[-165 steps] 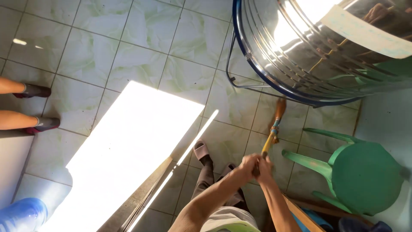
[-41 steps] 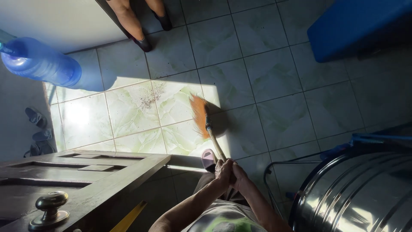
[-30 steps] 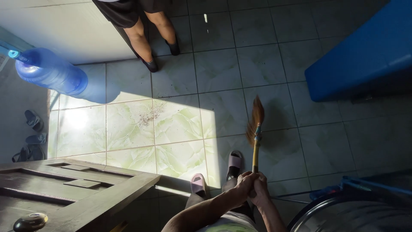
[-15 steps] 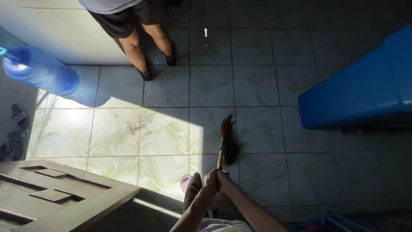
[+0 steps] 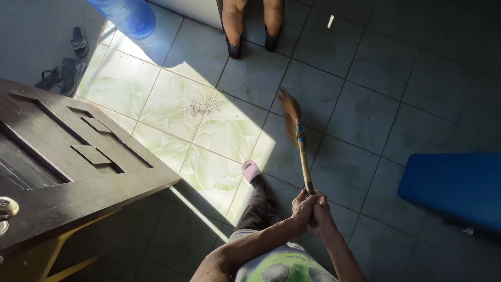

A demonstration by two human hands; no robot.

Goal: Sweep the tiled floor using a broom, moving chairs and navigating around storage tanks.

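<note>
Both of my hands grip the end of a short broom's wooden handle (image 5: 303, 162) low in the head view. My left hand (image 5: 303, 206) and my right hand (image 5: 321, 210) sit side by side, clasped together on it. The broom's brown bristle head (image 5: 289, 109) points away from me and rests on the tiled floor in shade. A small pile of dark dust (image 5: 202, 106) lies on a sunlit tile to the left of the bristles. My foot in a pink slipper (image 5: 251, 170) stands at the edge of the sunlit patch.
A dark wooden door (image 5: 62, 156) with a round knob (image 5: 7, 208) stands open at left. Another person's legs in dark shoes (image 5: 250, 42) stand at the top. A blue water jug (image 5: 128, 14), sandals (image 5: 62, 75) and a blue box (image 5: 454, 188) border the floor.
The view has swung left and down: the door now fills the left side. The broom head has moved up and left toward the sunlit tiles. The other person's legs stay at the top.
</note>
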